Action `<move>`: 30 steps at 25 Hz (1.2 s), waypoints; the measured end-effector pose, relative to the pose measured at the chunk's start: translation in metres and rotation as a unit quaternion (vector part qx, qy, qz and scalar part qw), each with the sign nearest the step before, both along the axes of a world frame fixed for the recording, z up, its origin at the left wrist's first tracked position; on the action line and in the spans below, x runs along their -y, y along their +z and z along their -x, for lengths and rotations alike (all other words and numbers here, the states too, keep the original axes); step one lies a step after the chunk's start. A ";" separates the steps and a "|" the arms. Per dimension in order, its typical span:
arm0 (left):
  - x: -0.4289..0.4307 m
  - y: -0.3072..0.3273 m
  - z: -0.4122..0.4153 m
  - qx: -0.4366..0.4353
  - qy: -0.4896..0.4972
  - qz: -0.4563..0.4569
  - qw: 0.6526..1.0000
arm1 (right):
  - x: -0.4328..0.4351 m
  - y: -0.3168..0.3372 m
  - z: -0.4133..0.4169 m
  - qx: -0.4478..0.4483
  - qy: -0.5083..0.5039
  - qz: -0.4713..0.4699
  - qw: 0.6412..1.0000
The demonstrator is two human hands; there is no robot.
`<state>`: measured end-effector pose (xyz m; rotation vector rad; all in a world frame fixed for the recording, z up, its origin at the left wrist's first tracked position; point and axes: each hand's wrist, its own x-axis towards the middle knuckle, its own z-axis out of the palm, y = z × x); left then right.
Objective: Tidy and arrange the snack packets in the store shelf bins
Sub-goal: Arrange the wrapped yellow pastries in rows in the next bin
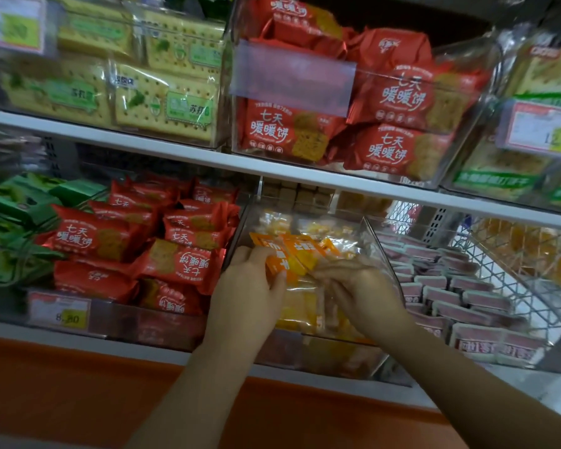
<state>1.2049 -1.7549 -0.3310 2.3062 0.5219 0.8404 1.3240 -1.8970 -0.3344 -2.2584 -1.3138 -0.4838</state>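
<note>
You had both hands inside the clear bin (381, 254) in the middle of the lower shelf. Your left hand (250, 286) gripped the orange packets (293, 254) at their left edge, with the fingers curled over the top and the thumb alongside. Your right hand (361, 294) came in from the other side. Its fingers were bent around the clear-wrapped right end of the same bunch, though blur hid exactly where each fingertip sat. The orange packets were lifted a little and tilted above the yellow snacks (300, 307) that filled the bottom of that bin.

Just left of it, another bin held red packets (94, 238) heaped at mixed angles, some of them upside down, with a price tag (59, 311) on its front. Green packets (13, 202) lay further left. To the right of your hands, pink and white packets (467, 303) stood in neat rows, and a wire basket (531, 270) stood beyond them.

A white shelf board (175, 150) ran above. On it stood a bin of yellow cracker packs (166, 105) at the left and a bin of more red packs (399, 92) directly above where your hands were. An orange panel (78, 384) ran along the base of the unit below your forearms.
</note>
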 end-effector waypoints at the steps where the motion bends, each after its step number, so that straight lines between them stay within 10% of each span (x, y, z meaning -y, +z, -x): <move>1: 0.000 -0.001 -0.004 0.013 -0.013 0.050 0.999 | 0.002 0.000 0.002 -0.011 -0.017 -0.022 1.000; 5: 0.000 0.000 -0.007 0.047 -0.055 0.306 0.949 | 0.005 -0.004 0.018 -0.139 -0.049 -0.146 0.978; 9: 0.000 0.006 -0.003 0.077 -0.108 0.449 0.884 | 0.010 -0.008 0.028 -0.365 -0.041 -0.294 0.882; 17: 0.028 0.008 -0.007 0.154 -0.120 0.560 0.805 | 0.007 -0.011 0.031 -0.409 -0.068 -0.365 0.834; 23: 0.039 0.002 -0.009 0.179 -0.117 0.395 0.893 | 0.027 0.000 0.038 -0.288 -0.038 -0.337 0.896; 28: 0.047 0.007 -0.001 0.202 -0.192 0.479 0.832 | 0.036 0.009 0.041 -0.612 0.075 -0.430 0.660; 30: 0.044 0.009 0.002 0.125 -0.213 0.438 0.865 | 0.040 0.010 0.039 -0.612 0.093 -0.439 0.651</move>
